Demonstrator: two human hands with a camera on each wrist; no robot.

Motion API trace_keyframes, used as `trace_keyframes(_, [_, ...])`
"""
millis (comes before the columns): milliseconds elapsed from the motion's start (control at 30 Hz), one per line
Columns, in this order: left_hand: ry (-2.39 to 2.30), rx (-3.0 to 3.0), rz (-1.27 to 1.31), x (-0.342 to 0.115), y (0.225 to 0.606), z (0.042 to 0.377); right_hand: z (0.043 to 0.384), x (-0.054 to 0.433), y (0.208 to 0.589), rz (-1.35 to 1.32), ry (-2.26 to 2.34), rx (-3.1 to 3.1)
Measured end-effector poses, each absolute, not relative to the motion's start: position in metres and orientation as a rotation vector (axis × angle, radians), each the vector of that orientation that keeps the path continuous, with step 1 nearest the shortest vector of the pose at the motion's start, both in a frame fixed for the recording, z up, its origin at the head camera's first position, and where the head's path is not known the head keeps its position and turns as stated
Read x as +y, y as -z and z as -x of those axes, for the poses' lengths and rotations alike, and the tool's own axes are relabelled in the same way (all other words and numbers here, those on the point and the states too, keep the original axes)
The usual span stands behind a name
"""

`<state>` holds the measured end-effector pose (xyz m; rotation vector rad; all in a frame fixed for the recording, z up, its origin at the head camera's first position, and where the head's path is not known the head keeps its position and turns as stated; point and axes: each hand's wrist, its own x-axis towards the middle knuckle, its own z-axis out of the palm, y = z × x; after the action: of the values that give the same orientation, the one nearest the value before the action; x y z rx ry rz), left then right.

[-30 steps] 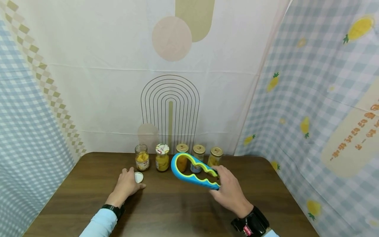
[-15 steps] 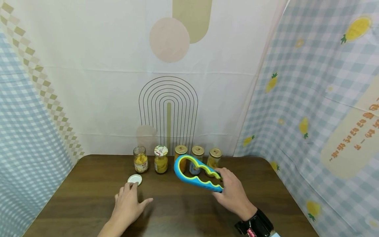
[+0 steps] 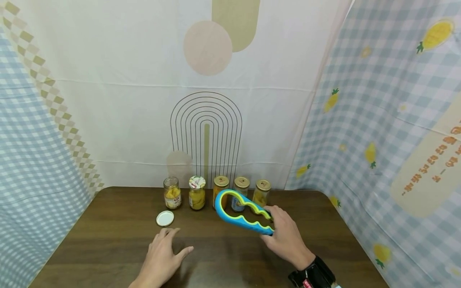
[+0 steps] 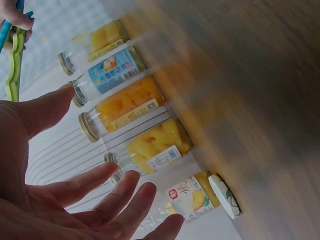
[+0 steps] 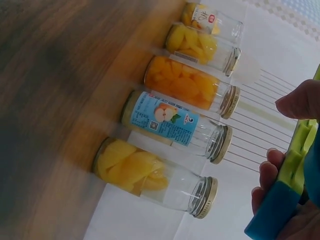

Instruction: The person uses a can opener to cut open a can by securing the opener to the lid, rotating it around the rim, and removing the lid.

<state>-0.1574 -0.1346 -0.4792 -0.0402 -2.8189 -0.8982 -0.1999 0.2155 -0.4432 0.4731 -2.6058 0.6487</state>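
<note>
My right hand [image 3: 286, 236] grips the handle end of a blue and lime-green jar opener [image 3: 230, 218], held up in front of the right-hand jars. Its wavy inner edges face each other. My left hand [image 3: 162, 254] holds nothing; its fingers are spread above the table, below a loose white lid [image 3: 165, 219] that lies with its pale inside up. Behind that lid stands a lidless jar [image 3: 173, 196] of yellow fruit. In the left wrist view the spread fingers overlap the row of jars, and the lid [image 4: 225, 196] lies by the lidless one.
To the right of the lidless jar are a jar with a patterned white lid [image 3: 197, 196] and several gold-lidded ones, including an orange-fruit jar [image 5: 182, 82] and a blue-labelled jar [image 5: 165, 120]. The brown table [image 3: 119, 232] ends at a cloth backdrop [image 3: 140, 120].
My left hand has let go of the white lid and drawn back toward me and to the right, leaving it on the table. The jar opener has shifted slightly right and down.
</note>
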Motion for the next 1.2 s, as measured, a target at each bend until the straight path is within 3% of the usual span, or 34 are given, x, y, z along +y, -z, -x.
trace_keyframes(800, [1.156, -2.766, -0.074, -0.117, 0.481, 0.165, 0.197, 0.22, 0.442, -0.434, -0.677, -2.618])
trace_keyframes(1200, [1.24, -2.743, -0.136, -0.115, 0.494, 0.206, 0.197, 0.224, 0.444, -0.416, -0.64, -2.584])
